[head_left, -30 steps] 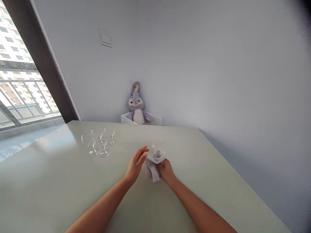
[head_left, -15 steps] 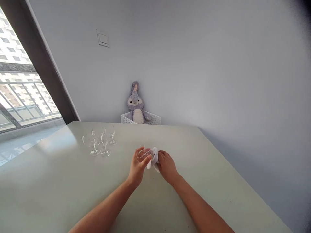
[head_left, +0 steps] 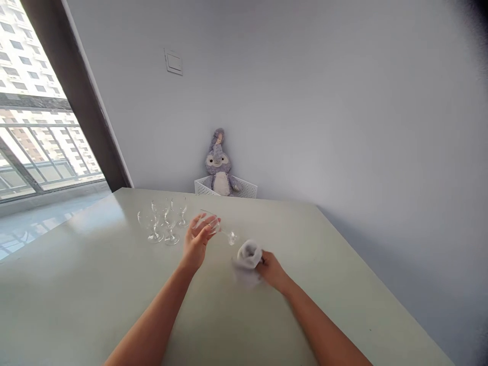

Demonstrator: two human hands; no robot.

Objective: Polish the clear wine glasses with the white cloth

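Note:
My left hand (head_left: 197, 244) is closed around the bowl of a clear stemmed wine glass (head_left: 208, 222). The glass lies tilted on its side in the air, its stem and foot pointing right. Just right of that foot, my right hand (head_left: 272, 268) grips a white cloth (head_left: 250, 254), bunched into a loose ring with a blurred end hanging below. Cloth and glass are apart. Left of my left hand, several clear stemmed glasses (head_left: 171, 238) stand upright in a group on the table.
A pale green table (head_left: 213, 320) spreads under my arms. Beyond its far edge, a purple plush rabbit (head_left: 221, 178) sits in a white perforated basket (head_left: 247, 189) against the wall (head_left: 324, 101). A window (head_left: 41, 117) with a railing outside is at the left.
My left hand has moved left and up with the wine glass, whose foot has come out of the cloth. My right hand has shifted slightly right and down with the cloth.

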